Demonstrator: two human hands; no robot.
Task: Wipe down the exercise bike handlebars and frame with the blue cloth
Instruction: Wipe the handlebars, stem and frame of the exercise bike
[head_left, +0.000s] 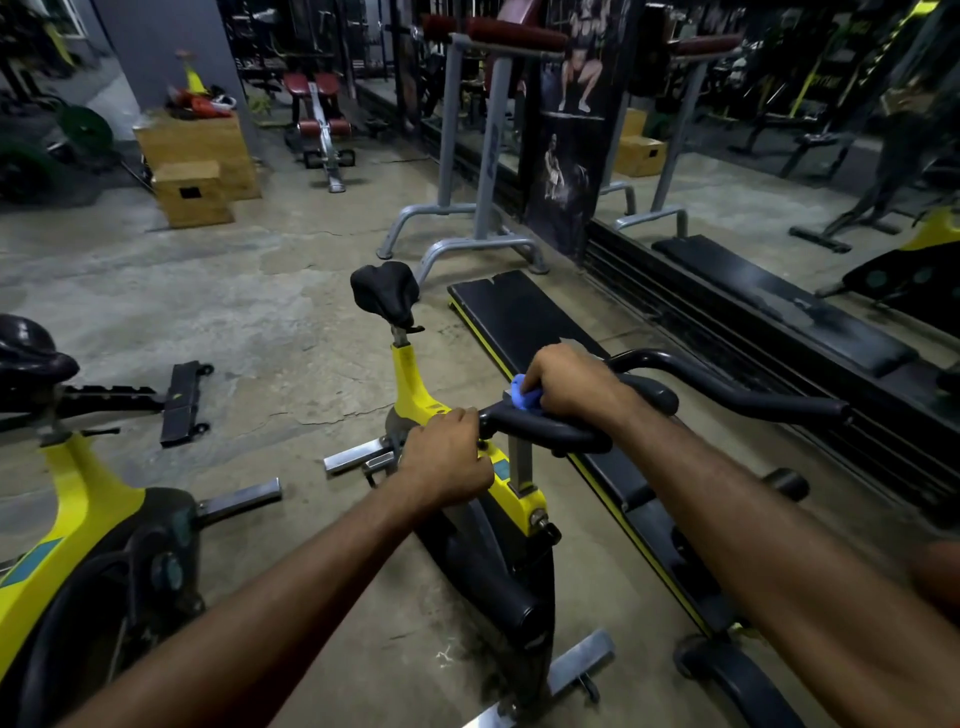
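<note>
A: Cloth status?
B: Crumpled blue cloth (521, 398), soft bunched fabric, mostly hidden under the right hand (571, 387). Fingers clenched round it, pressing it on the centre of the matte black tubular handlebars (550, 432).
A: Left hand?
B: Left hand (447, 460) has its fingers curled round the near bar end, above the glossy yellow painted frame (410, 384).
A: Surroundings?
B: Black padded saddle (387, 291) beyond. Long flat black bench (524, 322) just right of the bike. Rough, patchy concrete floor (260, 312) underneath.
</note>
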